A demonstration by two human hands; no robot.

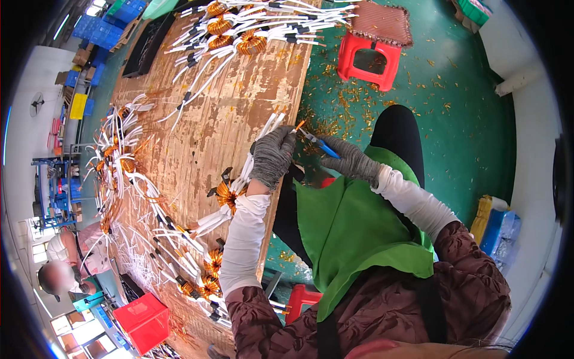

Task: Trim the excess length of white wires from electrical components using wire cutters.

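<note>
My left hand point(274, 154), in a grey knitted glove, is closed around white-sleeved wire leads point(244, 175) at the table's right edge. Those leads run to a copper-wound ring coil point(227, 195) lying on the wood beside my left wrist. A bare copper wire end point(300, 125) sticks out past my left fingers. My right hand point(354, 160), gloved alike, grips blue-handled pliers point(327, 149). Their metal jaws are at or very near that copper end; whether they touch it I cannot tell.
Coil bundles point(251, 42) lie across the worn wooden table point(209, 125), at its far end, left and near side. A red stool point(371, 57) stands right of it. Copper scraps point(335, 107) litter the green floor. Another person point(75, 257) works at the left near a red bin point(142, 323).
</note>
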